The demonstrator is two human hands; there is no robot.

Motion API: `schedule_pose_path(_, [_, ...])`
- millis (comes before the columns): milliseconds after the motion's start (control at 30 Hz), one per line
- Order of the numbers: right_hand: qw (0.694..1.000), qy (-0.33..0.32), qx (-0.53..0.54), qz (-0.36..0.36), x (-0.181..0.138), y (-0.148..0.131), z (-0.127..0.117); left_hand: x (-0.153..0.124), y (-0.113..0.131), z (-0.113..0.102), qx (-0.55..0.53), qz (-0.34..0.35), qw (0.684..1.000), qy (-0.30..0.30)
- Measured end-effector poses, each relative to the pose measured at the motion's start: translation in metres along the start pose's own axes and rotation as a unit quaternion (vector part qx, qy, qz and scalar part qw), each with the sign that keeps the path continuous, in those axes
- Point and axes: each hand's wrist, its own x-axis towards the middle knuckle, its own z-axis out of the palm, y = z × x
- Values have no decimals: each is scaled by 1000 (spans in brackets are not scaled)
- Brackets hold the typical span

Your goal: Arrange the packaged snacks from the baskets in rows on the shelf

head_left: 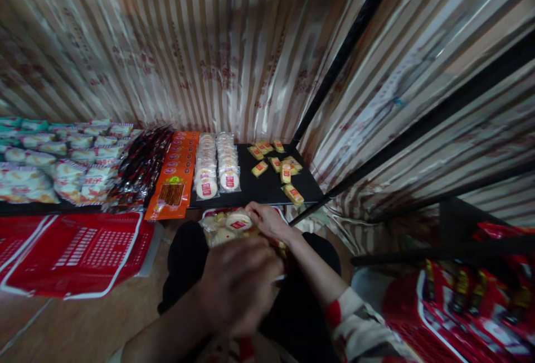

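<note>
My right hand pinches the edge of a round white wrapped cracker with a red label. Beneath it is a container between my knees, holding other wrapped snacks; its lower part is hidden. My left hand is smeared by motion in front of the container, so its fingers cannot be read. Ahead on the low black shelf stand two rows of round white packs, a left row and a right row. To their right lie several small yellow packs, scattered loosely.
Left along the shelf are orange packets, dark shiny packets and white snack bags. A red basket lies on the floor at left. Right are black poles and a basket of red packets. A striped curtain hangs behind.
</note>
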Motion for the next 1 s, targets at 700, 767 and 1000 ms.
schedule_pose_path(700, [936,111,312,116,52,35,41,24,-138,69,-78,-411,908,-11])
schedule_pose_path(767, [944,132,279,115,62,39,42,27,-136,71,1,-378,926,16])
schedule_pose_path(1000, [964,151,173,130,101,47,37,37,-129,75,179,-220,959,5])
